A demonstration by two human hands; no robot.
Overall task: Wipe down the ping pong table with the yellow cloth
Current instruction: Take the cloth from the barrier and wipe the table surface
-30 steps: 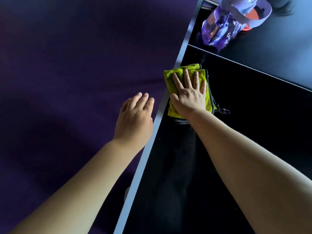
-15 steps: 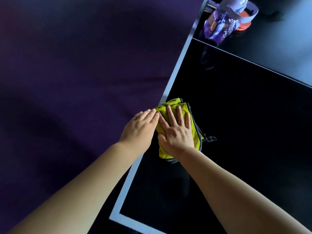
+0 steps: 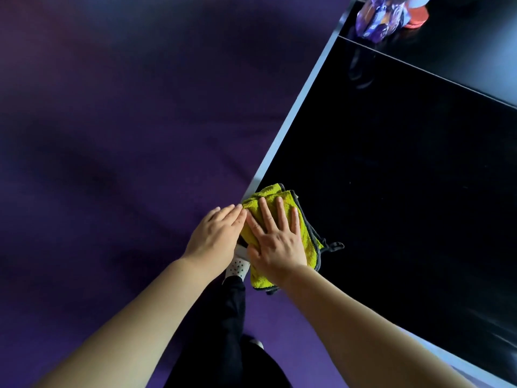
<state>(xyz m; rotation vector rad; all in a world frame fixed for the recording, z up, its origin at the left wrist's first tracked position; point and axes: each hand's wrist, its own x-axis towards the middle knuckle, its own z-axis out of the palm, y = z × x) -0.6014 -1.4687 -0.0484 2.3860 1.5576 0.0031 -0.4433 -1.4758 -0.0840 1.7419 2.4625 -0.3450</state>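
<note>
The yellow cloth [image 3: 305,233], folded with a dark grey edge, lies at the near left corner of the black ping pong table [image 3: 405,177]. My right hand [image 3: 275,242] presses flat on it with fingers spread and straight. My left hand [image 3: 216,233] is beside it, off the table's left edge, fingers straight and together, its fingertips touching the cloth's left side. Part of the cloth hangs over the corner.
A purple patterned bottle [image 3: 380,16] and an orange object [image 3: 416,22] stand at the far end by the white centre line. Purple floor [image 3: 112,135] lies left of the table. My dark trouser leg and white shoe [image 3: 237,268] show below the corner.
My right hand has slid the cloth along the left edge toward me, down to the near corner. My left hand has closed in and now touches the cloth.
</note>
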